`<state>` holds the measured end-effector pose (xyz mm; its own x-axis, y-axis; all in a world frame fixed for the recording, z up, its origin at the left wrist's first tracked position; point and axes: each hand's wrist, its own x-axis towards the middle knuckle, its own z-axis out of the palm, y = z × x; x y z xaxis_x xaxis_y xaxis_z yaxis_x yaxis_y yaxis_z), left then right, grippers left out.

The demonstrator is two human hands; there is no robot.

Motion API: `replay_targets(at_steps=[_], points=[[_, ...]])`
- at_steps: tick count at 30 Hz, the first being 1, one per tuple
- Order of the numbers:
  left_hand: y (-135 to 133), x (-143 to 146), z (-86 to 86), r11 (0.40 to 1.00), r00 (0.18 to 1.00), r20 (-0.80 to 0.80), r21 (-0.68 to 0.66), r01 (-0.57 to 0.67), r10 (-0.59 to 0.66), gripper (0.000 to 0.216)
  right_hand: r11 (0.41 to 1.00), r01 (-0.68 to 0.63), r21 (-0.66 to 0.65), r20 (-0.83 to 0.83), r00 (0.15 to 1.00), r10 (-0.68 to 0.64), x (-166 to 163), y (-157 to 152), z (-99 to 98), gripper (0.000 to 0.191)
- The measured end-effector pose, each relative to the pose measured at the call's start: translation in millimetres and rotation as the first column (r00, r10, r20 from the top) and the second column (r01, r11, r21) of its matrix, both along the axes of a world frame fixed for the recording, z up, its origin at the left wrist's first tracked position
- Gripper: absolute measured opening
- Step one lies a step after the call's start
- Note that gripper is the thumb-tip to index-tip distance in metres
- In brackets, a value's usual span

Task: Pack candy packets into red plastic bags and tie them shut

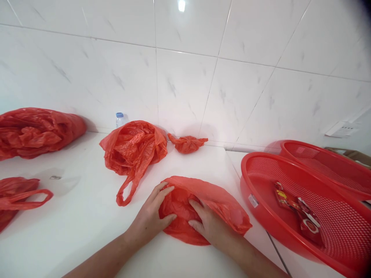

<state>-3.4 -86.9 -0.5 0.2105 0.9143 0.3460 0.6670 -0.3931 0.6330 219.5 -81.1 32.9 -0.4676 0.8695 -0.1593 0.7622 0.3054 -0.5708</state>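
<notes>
A red plastic bag (216,200) lies flattened on the white counter (87,224) in front of me. My left hand (152,214) rests on its left edge, fingers curled over the plastic with the thumb tucked under a fold. My right hand (210,224) presses on the middle of the same bag, fingers bent and digging into the crumpled part. Both hands grip the bag's gathered left portion.
A loose red bag with handles (133,152) lies behind, a small knotted red bag (187,143) by the wall, and more red bags at far left (34,131) and lower left (17,197). Two red mesh baskets (261,173) stand at right, one holding packets (301,216). A small bottle (119,119) stands by the tiled wall.
</notes>
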Motion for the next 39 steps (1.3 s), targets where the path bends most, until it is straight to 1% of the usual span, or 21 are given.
replay_targets(at_steps=[3,13,18,27,31,39], points=[[-0.3,-0.4,-0.5,1.000,1.000,-0.003,-0.008,-0.003,0.003,0.068,1.000,0.008,-0.020,-0.002,1.000,-0.008,0.2,0.1,-1.3,0.056],[1.0,-0.2,-0.2,1.000,1.000,-0.002,0.004,0.003,-0.003,0.068,1.000,0.005,0.022,0.010,1.000,-0.005,1.6,-0.1,-4.5,0.054],[0.4,-0.3,0.1,1.000,1.000,0.000,0.026,0.003,-0.003,0.068,1.000,0.007,0.017,0.018,1.000,-0.007,0.8,0.3,-5.7,0.054],[-0.3,0.6,1.4,1.000,1.000,0.006,0.016,0.008,-0.008,0.068,1.000,0.012,-0.001,0.012,1.000,-0.012,0.4,-0.1,-2.3,0.055],[-0.7,0.4,1.6,1.000,1.000,0.002,-0.001,0.004,-0.004,0.068,1.000,0.004,0.019,0.028,1.000,-0.004,1.1,-0.2,-2.7,0.055],[-0.7,0.5,2.5,1.000,1.000,0.001,0.007,-0.007,0.007,0.068,0.999,0.002,0.047,0.028,1.000,-0.003,0.8,-0.3,-6.6,0.055]])
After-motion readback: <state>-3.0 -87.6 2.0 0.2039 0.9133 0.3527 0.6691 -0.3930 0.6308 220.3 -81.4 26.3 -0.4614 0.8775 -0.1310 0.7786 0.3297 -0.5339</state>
